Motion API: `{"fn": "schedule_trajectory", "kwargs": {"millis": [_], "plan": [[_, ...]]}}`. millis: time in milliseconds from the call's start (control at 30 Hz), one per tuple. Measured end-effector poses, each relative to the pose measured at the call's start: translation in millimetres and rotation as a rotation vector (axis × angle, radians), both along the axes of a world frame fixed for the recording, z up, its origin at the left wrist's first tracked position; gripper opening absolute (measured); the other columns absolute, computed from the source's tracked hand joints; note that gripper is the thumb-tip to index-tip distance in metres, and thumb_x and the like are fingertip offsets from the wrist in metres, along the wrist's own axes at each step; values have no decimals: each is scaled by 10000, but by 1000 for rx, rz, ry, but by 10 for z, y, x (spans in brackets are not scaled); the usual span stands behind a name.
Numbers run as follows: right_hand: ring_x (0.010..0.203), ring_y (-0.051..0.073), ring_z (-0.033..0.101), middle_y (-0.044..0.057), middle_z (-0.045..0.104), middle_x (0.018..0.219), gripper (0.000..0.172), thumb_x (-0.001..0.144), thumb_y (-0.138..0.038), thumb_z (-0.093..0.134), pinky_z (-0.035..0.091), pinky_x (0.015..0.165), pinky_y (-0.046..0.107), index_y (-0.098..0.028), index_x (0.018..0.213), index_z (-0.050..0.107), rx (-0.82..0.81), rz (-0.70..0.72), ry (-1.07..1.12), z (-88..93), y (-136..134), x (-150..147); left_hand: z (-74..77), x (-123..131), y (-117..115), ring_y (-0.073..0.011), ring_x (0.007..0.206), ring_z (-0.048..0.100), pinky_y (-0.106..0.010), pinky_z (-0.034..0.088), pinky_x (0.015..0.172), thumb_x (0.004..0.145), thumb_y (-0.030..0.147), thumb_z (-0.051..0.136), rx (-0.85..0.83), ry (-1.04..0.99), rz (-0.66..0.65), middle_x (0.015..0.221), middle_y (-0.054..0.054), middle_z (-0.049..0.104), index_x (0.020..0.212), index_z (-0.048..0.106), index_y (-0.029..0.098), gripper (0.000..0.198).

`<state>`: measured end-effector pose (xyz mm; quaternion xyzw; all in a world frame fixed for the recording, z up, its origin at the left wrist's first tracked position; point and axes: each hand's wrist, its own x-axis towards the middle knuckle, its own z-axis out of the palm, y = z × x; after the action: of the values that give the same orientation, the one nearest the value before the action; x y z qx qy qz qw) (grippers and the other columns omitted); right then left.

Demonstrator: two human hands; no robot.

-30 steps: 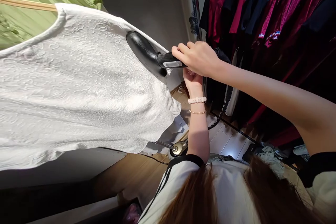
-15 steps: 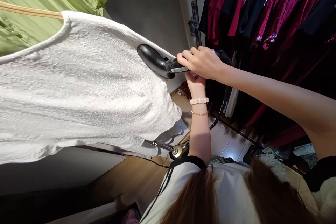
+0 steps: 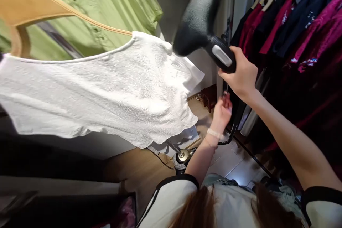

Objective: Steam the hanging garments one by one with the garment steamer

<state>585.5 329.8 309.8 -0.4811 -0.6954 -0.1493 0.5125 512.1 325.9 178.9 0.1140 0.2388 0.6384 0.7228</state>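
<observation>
A black garment steamer head [image 3: 199, 17] is raised above the right shoulder of a white textured top [image 3: 107, 89], apart from the cloth. My right hand [image 3: 242, 74] is wrapped round its handle, just behind a light grey button. Lower down, my left hand [image 3: 223, 110] hangs apart from the steamer, palm up and slightly blurred. Its fingers are loosely curled and a little apart, with nothing visible in them. The white top hangs by its shoulders from a wooden hanger [image 3: 40, 5]; its far left side runs out of view.
Behind the top hangs a green garment [image 3: 120, 3]. Red and dark clothes [image 3: 283, 17] fill a rack on the right. Below stands the steamer base [image 3: 181, 160] with its metal pole, and a black hose [image 3: 231, 135] runs down beside my left wrist.
My right hand has lifted the steamer up and away from the top, tilting its head upward. The left hand has come off the handle and dropped lower. The view has shifted left.
</observation>
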Motion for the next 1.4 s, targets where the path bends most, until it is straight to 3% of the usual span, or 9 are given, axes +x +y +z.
{"fn": "schedule_trajectory", "kwargs": {"millis": [100,300,467,600,800,967,1133,1233,1400], "plan": [[987,278,659,80,697,1099,560,788,-373,675,526,888,431,-185,1303,561,-33,-36,238,-340,22,98,-534,-101,-526,-168,935,706,-227,491,716,692,93,712,-33,28,-108,952,-40,703,747,608,189,152],[901,309,657,103,700,971,582,698,-462,678,519,878,467,-174,1203,651,-235,-134,630,-1239,-127,176,-1402,-935,-1464,-223,789,690,-275,508,671,620,280,762,-9,367,280,770,-80,655,604,604,164,196],[962,382,650,119,709,988,614,621,-558,706,511,895,516,-235,1141,674,-568,-141,690,-2069,-386,243,-1736,-1936,-2371,-278,830,714,-322,536,673,612,353,681,-268,553,704,820,-122,718,631,665,169,186],[942,393,650,103,682,932,519,597,-591,729,531,856,533,-260,985,632,-689,-120,730,-2646,-540,378,-1723,-2564,-2885,-339,1016,722,-364,554,741,634,442,698,-442,660,1069,979,-151,752,773,708,164,310],[775,316,649,31,638,805,445,592,-567,792,549,699,459,-272,869,607,-731,-77,928,-3097,-781,379,-1266,-3084,-2732,-296,1118,705,-332,531,843,699,456,764,-209,794,1161,1153,-143,743,1051,719,168,457],[643,218,606,6,639,752,462,582,-505,809,512,567,343,-230,909,634,-704,-15,1166,-3014,-1063,-53,-935,-3429,-2288,-241,1081,704,-299,520,836,733,385,787,-55,833,965,1161,-120,738,1245,645,175,571],[523,149,539,-47,573,607,495,583,-518,799,453,483,259,-198,904,599,-708,67,1382,-2879,-1350,-701,-575,-4064,-1969,-246,1120,670,-354,525,927,719,312,782,97,1100,1110,1147,-90,720,1180,641,202,494],[528,144,548,-54,576,626,522,596,-523,809,462,482,249,-197,945,598,-700,59,1438,-2944,-1535,-1087,-25,-4315,-1847,-271,1158,653,-430,507,1028,758,304,748,295,1321,1223,1175,-73,706,1145,670,220,404],[543,124,550,-57,588,678,499,640,-501,809,467,489,226,-194,980,612,-669,-10,1466,-3074,-1916,-1564,1355,-4111,-1687,-253,1218,598,-476,335,1244,739,171,774,621,1547,1078,1113,65,724,971,754,298,265]]}}
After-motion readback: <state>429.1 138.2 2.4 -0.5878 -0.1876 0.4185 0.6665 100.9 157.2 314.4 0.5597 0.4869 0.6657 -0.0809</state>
